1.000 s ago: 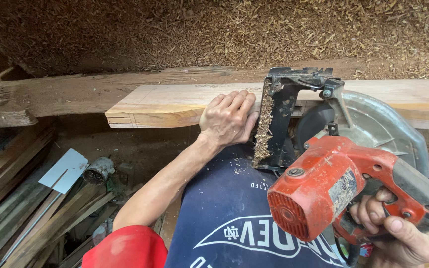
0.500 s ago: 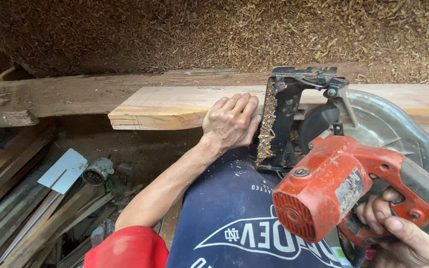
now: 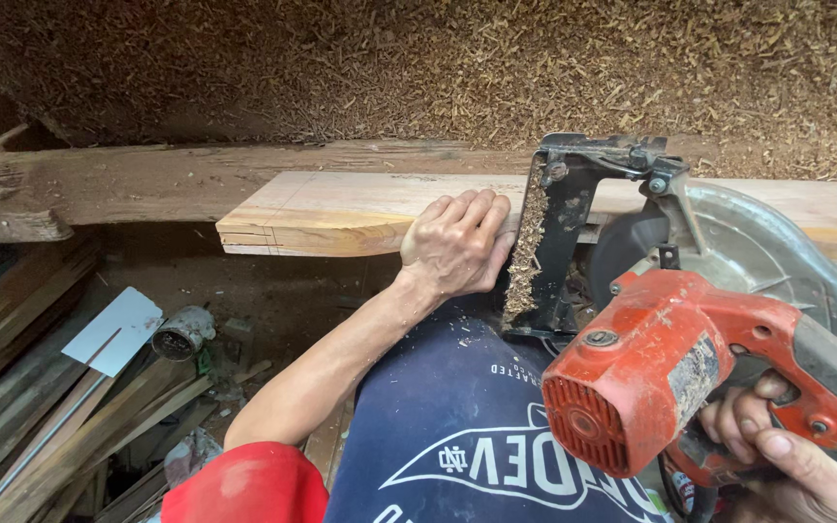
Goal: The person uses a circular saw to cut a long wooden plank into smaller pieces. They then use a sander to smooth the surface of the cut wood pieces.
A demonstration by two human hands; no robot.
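Observation:
My left hand [image 3: 457, 242] presses flat on a pale wooden plank [image 3: 331, 213] that lies across my lap, right beside the black base plate [image 3: 559, 232] of a circular saw. The orange circular saw [image 3: 670, 368] sits on the plank with its metal blade guard [image 3: 758, 252] to the right. My right hand [image 3: 796, 455] grips the saw's rear handle at the lower right. Sawdust clings to the base plate's edge.
A rough old beam [image 3: 147, 184] lies behind the plank. A wall of wood shavings [image 3: 438, 68] fills the background. Loose timber strips [image 3: 41, 407], a white card [image 3: 113, 329] and a small can [image 3: 181, 334] lie on the ground at left.
The plank's left end now shows further to the right in view. My left hand stays flat on it beside the saw, and my right hand keeps its grip on the handle.

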